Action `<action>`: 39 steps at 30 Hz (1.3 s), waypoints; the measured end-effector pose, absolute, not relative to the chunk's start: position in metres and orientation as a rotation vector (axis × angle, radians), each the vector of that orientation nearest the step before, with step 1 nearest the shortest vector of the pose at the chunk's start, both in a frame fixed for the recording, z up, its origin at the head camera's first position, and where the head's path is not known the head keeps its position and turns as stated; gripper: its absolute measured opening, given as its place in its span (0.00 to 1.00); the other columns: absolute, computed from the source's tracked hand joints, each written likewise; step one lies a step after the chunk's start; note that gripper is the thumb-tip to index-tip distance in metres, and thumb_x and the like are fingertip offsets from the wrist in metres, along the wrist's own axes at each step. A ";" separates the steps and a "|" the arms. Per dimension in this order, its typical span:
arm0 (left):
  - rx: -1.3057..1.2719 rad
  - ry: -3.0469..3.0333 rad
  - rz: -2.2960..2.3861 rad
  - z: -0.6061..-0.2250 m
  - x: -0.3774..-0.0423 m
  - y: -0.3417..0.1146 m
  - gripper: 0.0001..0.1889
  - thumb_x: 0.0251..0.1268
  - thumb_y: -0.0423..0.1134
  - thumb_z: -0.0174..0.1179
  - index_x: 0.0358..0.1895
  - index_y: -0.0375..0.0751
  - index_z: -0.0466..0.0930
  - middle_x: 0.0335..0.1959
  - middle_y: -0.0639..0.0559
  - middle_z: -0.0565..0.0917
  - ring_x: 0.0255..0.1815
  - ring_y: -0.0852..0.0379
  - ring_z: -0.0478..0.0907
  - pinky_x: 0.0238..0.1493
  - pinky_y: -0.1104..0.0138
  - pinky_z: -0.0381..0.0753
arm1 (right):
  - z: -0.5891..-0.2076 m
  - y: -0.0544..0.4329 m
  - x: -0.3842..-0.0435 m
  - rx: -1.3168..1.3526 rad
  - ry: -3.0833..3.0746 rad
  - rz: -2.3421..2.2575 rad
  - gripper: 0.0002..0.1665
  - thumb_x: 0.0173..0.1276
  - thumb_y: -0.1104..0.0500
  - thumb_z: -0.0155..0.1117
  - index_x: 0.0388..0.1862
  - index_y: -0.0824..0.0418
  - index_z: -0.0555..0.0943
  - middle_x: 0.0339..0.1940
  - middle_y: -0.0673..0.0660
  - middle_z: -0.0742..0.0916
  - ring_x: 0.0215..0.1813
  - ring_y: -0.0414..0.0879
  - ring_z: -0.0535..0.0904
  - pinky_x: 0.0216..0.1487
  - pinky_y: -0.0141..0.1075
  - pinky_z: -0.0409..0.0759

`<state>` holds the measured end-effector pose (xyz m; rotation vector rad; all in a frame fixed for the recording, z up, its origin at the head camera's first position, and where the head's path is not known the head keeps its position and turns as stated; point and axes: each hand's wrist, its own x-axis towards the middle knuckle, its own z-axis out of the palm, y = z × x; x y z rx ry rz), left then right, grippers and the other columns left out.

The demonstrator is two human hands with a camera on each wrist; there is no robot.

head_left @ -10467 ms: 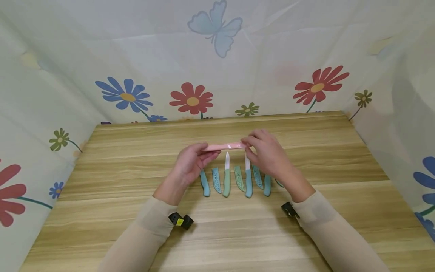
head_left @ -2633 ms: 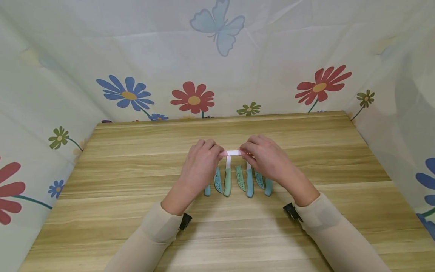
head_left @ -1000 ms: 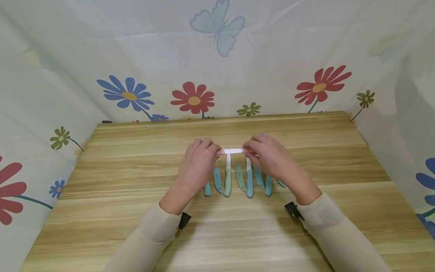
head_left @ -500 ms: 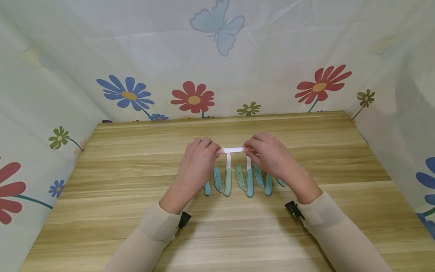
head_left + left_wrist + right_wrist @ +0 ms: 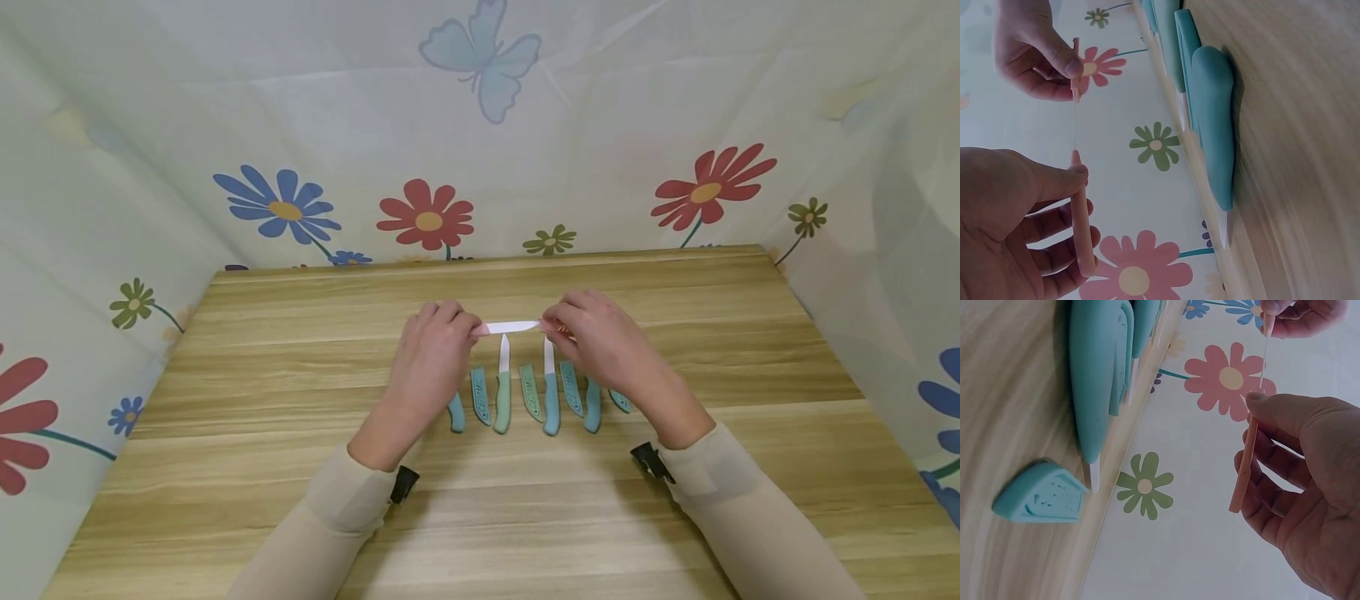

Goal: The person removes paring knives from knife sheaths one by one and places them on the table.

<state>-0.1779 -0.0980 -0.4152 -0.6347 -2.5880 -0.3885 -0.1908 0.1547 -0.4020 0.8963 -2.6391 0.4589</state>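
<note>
Above the row of knives, my left hand pinches the pink handle of a ceramic paring knife. Its white blade lies level, bare from handle to near the tip, and points right. My right hand pinches a pink blade sheath between thumb and fingers, its mouth right at the blade's tip. Below them on the table lie a green-handled knife and blue-handled knives, white blades pointing away. The leftmost blue knife is partly hidden by my left hand.
Between the knives lie a blue sheath, a green sheath and another blue sheath. A teal sheath shows partly beside the right wrist. The wooden table ends at a flower-printed curtain.
Earlier the pink sheath covered the blade and my left palm faced up. Now that hand is turned over and the blade is bare. Over the last second the hands have drawn slightly apart.
</note>
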 end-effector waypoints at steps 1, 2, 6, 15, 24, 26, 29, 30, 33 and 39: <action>-0.632 -2.589 -0.389 -0.415 -0.178 -0.099 0.09 0.73 0.39 0.70 0.48 0.39 0.91 0.41 0.49 0.84 0.42 0.47 0.77 0.42 0.57 0.79 | -0.402 0.155 -0.191 0.894 -2.642 0.460 0.12 0.78 0.56 0.70 0.48 0.65 0.89 0.43 0.57 0.88 0.46 0.54 0.82 0.50 0.47 0.82; -0.629 -2.592 -0.387 -0.414 -0.178 -0.099 0.09 0.73 0.39 0.69 0.48 0.39 0.91 0.41 0.49 0.84 0.43 0.47 0.77 0.42 0.57 0.79 | -0.402 0.155 -0.191 0.891 -2.644 0.460 0.12 0.78 0.56 0.70 0.49 0.65 0.89 0.43 0.57 0.88 0.47 0.54 0.82 0.51 0.47 0.82; -0.625 -2.599 -0.390 -0.413 -0.177 -0.100 0.09 0.74 0.40 0.69 0.48 0.39 0.91 0.41 0.49 0.84 0.42 0.47 0.77 0.42 0.57 0.79 | -0.401 0.157 -0.191 0.881 -2.655 0.462 0.13 0.78 0.56 0.70 0.49 0.65 0.89 0.43 0.57 0.88 0.47 0.54 0.82 0.51 0.47 0.82; -0.581 -2.604 -0.398 -0.412 -0.178 -0.102 0.10 0.76 0.42 0.67 0.47 0.39 0.91 0.41 0.48 0.85 0.42 0.46 0.77 0.42 0.56 0.79 | -0.399 0.158 -0.190 0.886 -2.643 0.436 0.11 0.76 0.58 0.72 0.48 0.66 0.88 0.43 0.58 0.88 0.46 0.54 0.82 0.49 0.46 0.83; -0.499 -2.643 -0.445 -0.411 -0.180 -0.107 0.11 0.76 0.42 0.67 0.47 0.38 0.91 0.41 0.47 0.85 0.43 0.45 0.78 0.42 0.54 0.80 | -0.402 0.156 -0.191 0.885 -2.659 0.440 0.10 0.74 0.60 0.73 0.47 0.66 0.88 0.41 0.57 0.86 0.42 0.52 0.80 0.46 0.43 0.83; -0.475 -2.656 -0.439 -0.409 -0.179 -0.110 0.10 0.76 0.42 0.67 0.47 0.38 0.91 0.41 0.47 0.84 0.44 0.45 0.79 0.42 0.54 0.80 | -0.401 0.153 -0.191 0.886 -2.675 0.444 0.09 0.73 0.61 0.73 0.46 0.66 0.87 0.40 0.57 0.86 0.42 0.52 0.80 0.46 0.43 0.83; -0.448 -2.660 -0.428 -0.408 -0.179 -0.113 0.09 0.75 0.41 0.68 0.46 0.38 0.91 0.40 0.47 0.84 0.44 0.45 0.79 0.41 0.52 0.81 | -0.400 0.149 -0.191 0.893 -2.696 0.445 0.08 0.72 0.62 0.73 0.45 0.65 0.87 0.39 0.56 0.86 0.42 0.51 0.81 0.46 0.43 0.83; -0.439 -2.658 -0.429 -0.408 -0.179 -0.114 0.09 0.75 0.41 0.68 0.46 0.38 0.91 0.39 0.47 0.84 0.44 0.45 0.79 0.41 0.52 0.82 | -0.399 0.147 -0.192 0.896 -2.706 0.444 0.08 0.72 0.62 0.73 0.45 0.65 0.87 0.39 0.55 0.86 0.42 0.51 0.80 0.46 0.42 0.83; -0.418 -2.665 -0.446 -0.408 -0.179 -0.118 0.08 0.74 0.39 0.69 0.45 0.37 0.90 0.39 0.46 0.83 0.43 0.44 0.79 0.40 0.52 0.82 | -0.395 0.142 -0.192 0.903 -2.743 0.448 0.08 0.73 0.62 0.73 0.46 0.64 0.87 0.39 0.55 0.85 0.41 0.50 0.80 0.45 0.41 0.83; -0.361 -2.687 -0.431 -0.408 -0.178 -0.127 0.06 0.70 0.35 0.71 0.43 0.35 0.89 0.38 0.45 0.84 0.40 0.42 0.80 0.37 0.50 0.83 | -0.388 0.127 -0.194 0.881 -2.841 0.473 0.09 0.75 0.58 0.71 0.47 0.61 0.86 0.39 0.52 0.85 0.41 0.48 0.79 0.44 0.39 0.83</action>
